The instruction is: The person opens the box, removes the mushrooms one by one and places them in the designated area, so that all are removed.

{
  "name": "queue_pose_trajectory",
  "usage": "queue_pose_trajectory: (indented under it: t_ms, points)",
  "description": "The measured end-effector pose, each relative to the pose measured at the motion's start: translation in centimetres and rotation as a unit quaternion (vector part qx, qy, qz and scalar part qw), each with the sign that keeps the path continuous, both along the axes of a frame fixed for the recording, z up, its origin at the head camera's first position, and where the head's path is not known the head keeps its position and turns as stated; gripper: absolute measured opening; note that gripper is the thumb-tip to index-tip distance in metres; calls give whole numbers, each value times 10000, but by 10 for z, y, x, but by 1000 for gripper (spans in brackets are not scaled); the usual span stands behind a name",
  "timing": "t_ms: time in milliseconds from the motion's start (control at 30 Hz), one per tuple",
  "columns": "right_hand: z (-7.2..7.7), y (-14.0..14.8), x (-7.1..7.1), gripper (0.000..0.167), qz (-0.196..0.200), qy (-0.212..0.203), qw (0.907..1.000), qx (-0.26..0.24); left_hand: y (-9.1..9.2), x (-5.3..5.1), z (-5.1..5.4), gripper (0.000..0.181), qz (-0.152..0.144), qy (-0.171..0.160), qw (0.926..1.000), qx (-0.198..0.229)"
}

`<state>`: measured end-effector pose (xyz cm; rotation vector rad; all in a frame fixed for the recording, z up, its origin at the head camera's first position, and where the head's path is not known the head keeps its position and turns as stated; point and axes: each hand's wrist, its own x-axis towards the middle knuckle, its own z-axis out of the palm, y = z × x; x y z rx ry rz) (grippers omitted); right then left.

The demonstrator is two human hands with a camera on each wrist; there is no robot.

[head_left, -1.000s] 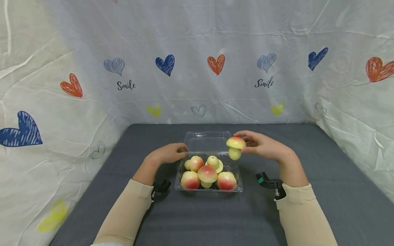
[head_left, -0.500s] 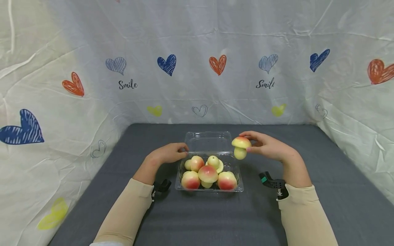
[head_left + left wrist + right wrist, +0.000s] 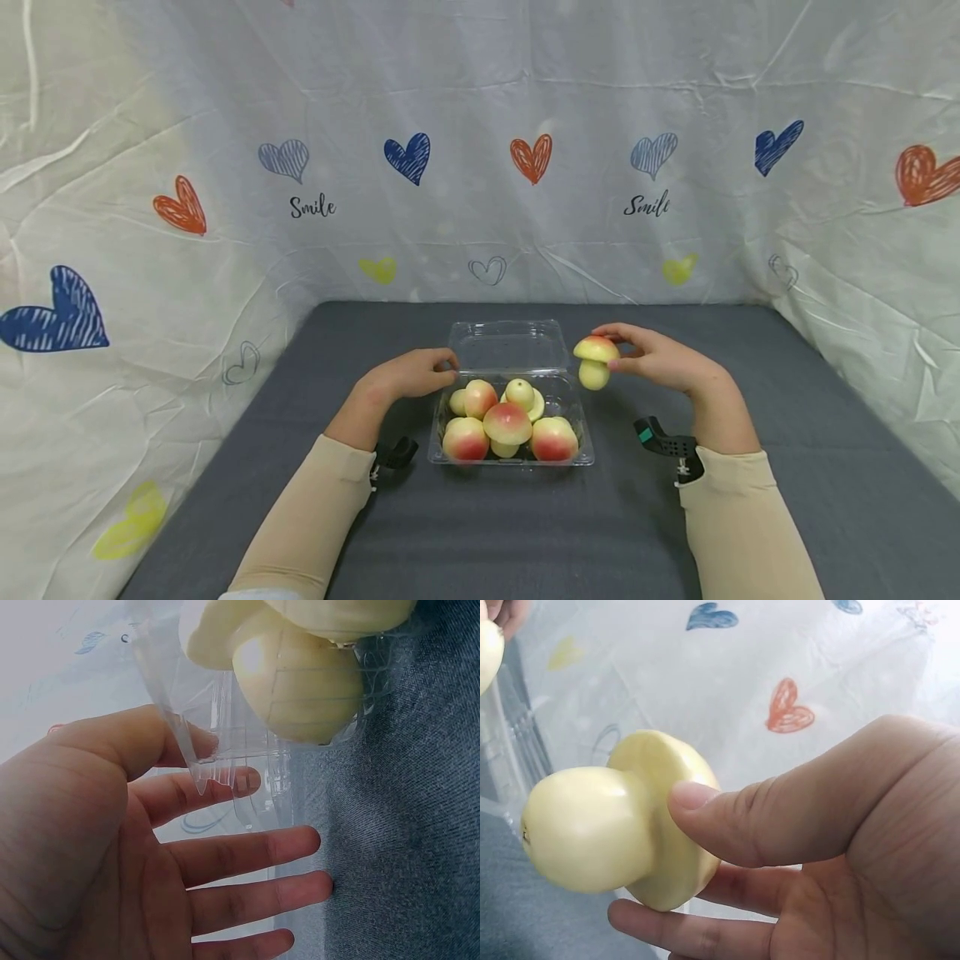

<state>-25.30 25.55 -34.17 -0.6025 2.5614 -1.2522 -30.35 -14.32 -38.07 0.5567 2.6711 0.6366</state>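
The right hand (image 3: 651, 360), pinching a red-and-yellow mushroom (image 3: 595, 363), edges it farther clear of the clamshell box (image 3: 510, 464), whose edge the left hand (image 3: 411, 375) pinches, other fingers outstretched.

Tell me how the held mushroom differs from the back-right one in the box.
The held mushroom points its stem down, the back-right mushroom up. The held one is in the right hand, the back-right one in the clear box. The held one's cap shows red; the back-right one shows only pale yellow. Both have pale yellow stems.
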Motion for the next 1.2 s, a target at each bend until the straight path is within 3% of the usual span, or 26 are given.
queue_pose_trajectory:
  t_ms: [467,1200]
  points:
    - [-16,0,-11,53,-214,-11,9980,590,2,1,3,33,10,35,10000,-83]
    - [-40,-8,-24,52,-329,-330,9947,912,2,2,3,32,34,12,9999,-129]
